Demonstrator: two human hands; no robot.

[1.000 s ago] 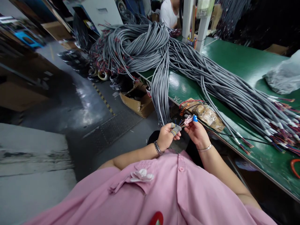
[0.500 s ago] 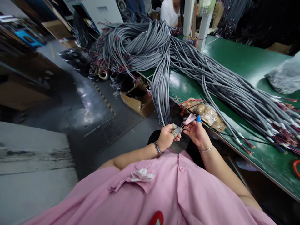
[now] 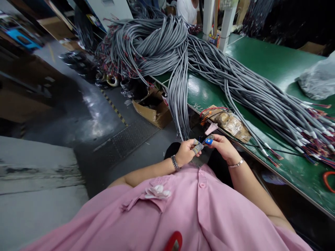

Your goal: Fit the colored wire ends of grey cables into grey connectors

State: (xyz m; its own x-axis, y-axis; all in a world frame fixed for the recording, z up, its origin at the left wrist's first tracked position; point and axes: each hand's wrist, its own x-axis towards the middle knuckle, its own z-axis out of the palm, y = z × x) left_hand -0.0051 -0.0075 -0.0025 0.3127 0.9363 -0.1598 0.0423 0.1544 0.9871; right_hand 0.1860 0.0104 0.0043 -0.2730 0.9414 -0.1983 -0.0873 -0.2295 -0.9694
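Observation:
Grey finger covers wrap fingers of my left hand (image 3: 184,153), closed in a pinch on thin coloured wires (image 3: 204,143). Facing it, my right hand (image 3: 224,149), with a blue cover on the thumb, is pinched on the other side of the same wires. The fingers hide most of the wires; a few dark blue ends stick up between the hands. Just beyond my right fingertips a small pale pink piece (image 3: 211,128) shows by the table edge. Behind it lies a cardboard piece under clear tape (image 3: 233,127), with red and orange wires beside it.
A large bundle of grey cables (image 3: 167,45) drapes over the green table (image 3: 264,52), with stripped coloured ends at the right. Below stands an open cardboard box (image 3: 159,116). A plastic bag (image 3: 318,78) rests at the right. A person in white (image 3: 187,12) is at the back.
My right thumb and fingers have come down and closed on the wires near my left hand. Before, the right thumb was raised beside the pink piece. The view has shifted slightly.

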